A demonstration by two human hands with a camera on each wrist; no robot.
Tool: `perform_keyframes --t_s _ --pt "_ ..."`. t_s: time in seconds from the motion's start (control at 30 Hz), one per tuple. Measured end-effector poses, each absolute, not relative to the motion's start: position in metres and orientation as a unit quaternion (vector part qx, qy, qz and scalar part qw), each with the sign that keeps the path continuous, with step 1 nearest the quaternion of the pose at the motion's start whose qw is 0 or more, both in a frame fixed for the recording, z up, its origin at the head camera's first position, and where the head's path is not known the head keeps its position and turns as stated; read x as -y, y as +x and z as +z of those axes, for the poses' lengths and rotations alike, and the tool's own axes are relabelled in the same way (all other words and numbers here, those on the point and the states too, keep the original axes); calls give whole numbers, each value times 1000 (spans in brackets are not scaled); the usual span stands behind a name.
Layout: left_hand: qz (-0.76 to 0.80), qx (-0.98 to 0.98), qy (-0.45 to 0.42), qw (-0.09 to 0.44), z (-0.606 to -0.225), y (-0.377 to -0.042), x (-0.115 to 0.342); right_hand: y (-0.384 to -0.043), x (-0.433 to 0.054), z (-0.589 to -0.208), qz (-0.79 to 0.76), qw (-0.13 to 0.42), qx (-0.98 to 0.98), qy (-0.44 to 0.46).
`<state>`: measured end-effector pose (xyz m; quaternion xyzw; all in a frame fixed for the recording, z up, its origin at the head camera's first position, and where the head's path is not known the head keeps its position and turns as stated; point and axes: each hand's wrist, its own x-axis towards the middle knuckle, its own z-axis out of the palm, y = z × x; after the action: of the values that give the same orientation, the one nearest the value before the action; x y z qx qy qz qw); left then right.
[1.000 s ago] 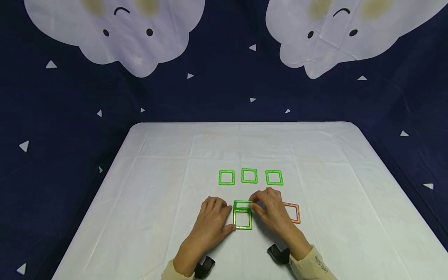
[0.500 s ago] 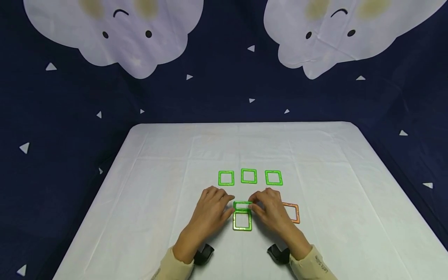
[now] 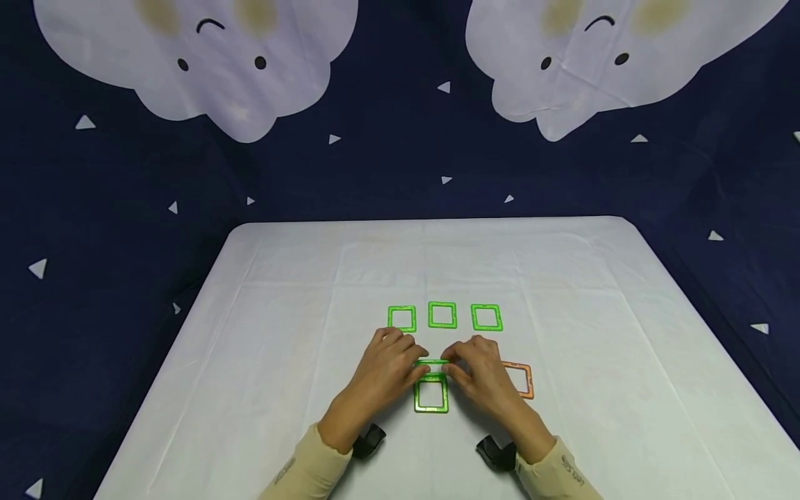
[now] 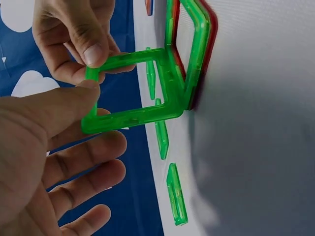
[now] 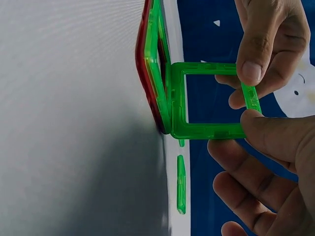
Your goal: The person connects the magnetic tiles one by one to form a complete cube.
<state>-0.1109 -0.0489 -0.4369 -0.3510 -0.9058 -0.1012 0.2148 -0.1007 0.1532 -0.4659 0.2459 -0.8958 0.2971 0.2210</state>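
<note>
Both hands pinch the top of a green magnetic tile (image 4: 133, 119), a hollow square that stands up from the far edge of another green tile (image 3: 431, 410). That second tile lies flat, and a red tile (image 5: 141, 54) shows directly beneath it in the wrist views. My left hand (image 3: 386, 364) holds the standing tile's upper left corner between thumb and index finger, the other fingers spread loosely. At the upper right corner my right hand (image 3: 481, 371) grips it the same way. The head view barely shows the red tile.
Three green square tiles, left (image 3: 402, 330), middle (image 3: 442, 326) and right (image 3: 487, 328), lie in a row beyond the hands on the white-covered table (image 3: 312, 264). An orange tile (image 3: 530, 382) sits partly behind the right hand. A dark blue cloth (image 3: 400, 173) hangs behind.
My left hand has moved forward and right from beside the flat tile to the standing tile's upper left corner and now pinches it. The right hand keeps its grip.
</note>
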Motion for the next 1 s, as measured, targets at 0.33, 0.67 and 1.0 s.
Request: perform_keyframes --t_s 0.33,0.67,1.0 --pt "-98 906 -351 216 -441 -114 48 -101 -152 -465 296 225 894 251" --pt "-104 908 -347 211 -441 -112 53 -102 -153 -465 296 225 894 249" --pt "-114 903 -333 246 -445 -110 56 -116 -174 -452 278 223 903 241"
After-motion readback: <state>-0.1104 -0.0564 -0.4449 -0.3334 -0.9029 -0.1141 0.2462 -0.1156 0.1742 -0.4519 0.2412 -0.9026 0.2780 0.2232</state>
